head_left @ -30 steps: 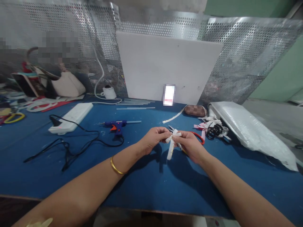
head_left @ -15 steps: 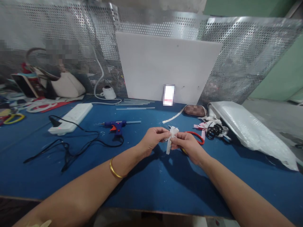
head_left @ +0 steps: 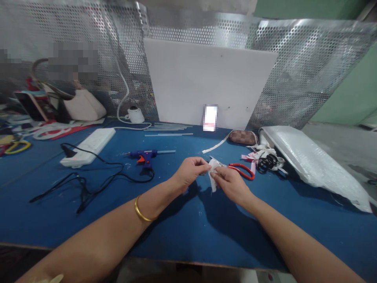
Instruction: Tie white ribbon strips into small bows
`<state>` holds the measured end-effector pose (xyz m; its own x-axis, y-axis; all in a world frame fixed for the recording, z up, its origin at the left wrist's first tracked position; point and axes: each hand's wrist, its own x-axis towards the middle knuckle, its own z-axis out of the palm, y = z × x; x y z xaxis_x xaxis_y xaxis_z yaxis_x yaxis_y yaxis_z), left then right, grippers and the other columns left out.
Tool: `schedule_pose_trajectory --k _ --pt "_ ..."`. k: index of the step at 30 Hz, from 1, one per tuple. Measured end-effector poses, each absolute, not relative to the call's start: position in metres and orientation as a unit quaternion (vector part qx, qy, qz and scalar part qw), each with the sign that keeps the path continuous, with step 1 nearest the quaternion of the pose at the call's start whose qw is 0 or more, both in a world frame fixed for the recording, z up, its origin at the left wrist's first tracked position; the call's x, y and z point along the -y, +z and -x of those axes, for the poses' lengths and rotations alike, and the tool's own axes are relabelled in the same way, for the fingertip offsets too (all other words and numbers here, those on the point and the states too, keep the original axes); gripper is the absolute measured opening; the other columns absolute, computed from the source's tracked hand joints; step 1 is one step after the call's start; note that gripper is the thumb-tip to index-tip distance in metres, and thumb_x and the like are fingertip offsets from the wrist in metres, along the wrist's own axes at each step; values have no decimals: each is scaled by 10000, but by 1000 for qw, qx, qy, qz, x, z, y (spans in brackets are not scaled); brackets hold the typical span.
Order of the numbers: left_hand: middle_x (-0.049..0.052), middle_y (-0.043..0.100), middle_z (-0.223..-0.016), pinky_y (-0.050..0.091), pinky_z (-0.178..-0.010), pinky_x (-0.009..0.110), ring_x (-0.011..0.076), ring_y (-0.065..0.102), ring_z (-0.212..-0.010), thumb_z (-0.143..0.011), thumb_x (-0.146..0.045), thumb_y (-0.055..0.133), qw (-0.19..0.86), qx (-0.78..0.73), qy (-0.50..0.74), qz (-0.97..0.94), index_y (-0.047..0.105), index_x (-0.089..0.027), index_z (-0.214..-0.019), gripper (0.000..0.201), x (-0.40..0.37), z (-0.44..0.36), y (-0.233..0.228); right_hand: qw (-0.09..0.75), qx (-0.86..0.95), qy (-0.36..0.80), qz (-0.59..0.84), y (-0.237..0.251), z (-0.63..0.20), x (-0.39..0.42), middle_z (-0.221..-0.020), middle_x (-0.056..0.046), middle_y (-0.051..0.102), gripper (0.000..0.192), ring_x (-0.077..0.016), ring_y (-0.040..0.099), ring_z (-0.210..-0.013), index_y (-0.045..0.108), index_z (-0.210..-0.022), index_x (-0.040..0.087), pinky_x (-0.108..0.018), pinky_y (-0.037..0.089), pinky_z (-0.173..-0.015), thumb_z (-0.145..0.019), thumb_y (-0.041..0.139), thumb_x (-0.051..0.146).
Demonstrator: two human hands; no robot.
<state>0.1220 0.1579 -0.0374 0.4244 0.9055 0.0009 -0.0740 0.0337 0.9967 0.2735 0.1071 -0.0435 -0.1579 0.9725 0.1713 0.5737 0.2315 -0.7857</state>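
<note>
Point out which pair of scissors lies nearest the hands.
The red-handled scissors, on the blue table just beyond the right hand. The yellow-handled pair lies at the far left edge.

Blue table (head_left: pixel 188 232), cluttered

Glue gun (head_left: pixel 145 156), power strip (head_left: pixel 88 146) (plugged in), red scissors (head_left: pixel 242 170), glue sticks (head_left: pixel 168 135) lie on it.

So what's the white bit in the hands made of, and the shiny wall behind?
The white ribbon pinched between the left hand and right hand looks like soft woven fabric: it bends and hangs limp. The back wall looks like thin sheet metal, shiny silver and punched with rows of small holes.
</note>
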Motion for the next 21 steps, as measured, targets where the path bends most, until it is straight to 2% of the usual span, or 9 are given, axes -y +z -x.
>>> schedule_pose_trajectory --k 2,4,10,13,16,21 --pt "-27 510 -534 339 -567 224 82 426 -547 -610 -271 692 635 -362 394 -557 561 -137 -550 196 -157 -123 -40 340 738 225 538 -45 -273 -105 -549 35 390 284 -100 354 -520 386 -591 192 -240 263 -501 -846 455 295" --pt "-17 526 -554 364 -590 234 92 453 -564 -613 -277 683 657 -356 389 -539 551 -142 -556 198 -158 -124 -43 339 753 212 522 -44 -273 -104 -556 35 375 286 -100 344 -527 371 -589 192 -241 255 -503 -850 446 281" --pt "-22 518 -547 342 -570 220 85 436 -560 -627 -283 687 634 -339 383 -580 564 -136 -570 200 -162 -122 -43 344 690 356 528 -34 -276 -106 -563 13 479 344 -111 434 -555 470 -580 174 -238 304 -521 -840 480 400" --pt "-33 500 -528 312 -541 216 78 403 -536 -622 -300 697 611 -340 367 -613 580 -135 -569 209 -162 -119 -38 401 627 377 551 -32 -279 -108 -580 17 498 341 -105 426 -550 529 -635 165 -233 299 -509 -796 535 465" --pt "-21 526 -541 322 -545 222 86 421 -538 -628 -348 706 608 -346 328 -635 619 -138 -605 229 -159 -119 -36 467 573 413 532 -32 -280 -110 -576 23 504 294 -99 426 -547 565 -670 160 -228 318 -519 -753 591 442" --pt "52 619 -656 407 -616 266 133 529 -610 -697 -551 603 679 -345 303 -573 661 -133 -672 422 -157 -121 -38 533 491 452 520 -32 -279 -111 -585 20 537 253 -106 467 -552 580 -659 164 -236 367 -555 -691 656 402"
